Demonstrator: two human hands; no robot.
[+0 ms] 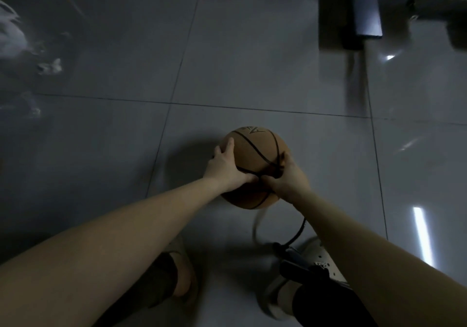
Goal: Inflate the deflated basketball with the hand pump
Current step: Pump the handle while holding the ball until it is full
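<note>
An orange-brown basketball (255, 149) with black seams is held just above the grey tiled floor. My left hand (225, 167) grips its left side, fingers spread over the top and thumb across the front. My right hand (285, 177) sits on the ball's lower right and pinches the end of the black pump hose (299, 230) against the ball. The hose runs down from that hand to the dark hand pump (298, 268) by my right foot. Where the hose meets the ball is hidden by my fingers.
My feet in pale slippers stand at the bottom, left foot (182, 271) and right foot (275, 299). A dark piece of furniture or equipment (348, 10) stands at the top right. White scraps (50, 66) lie on the floor at the left.
</note>
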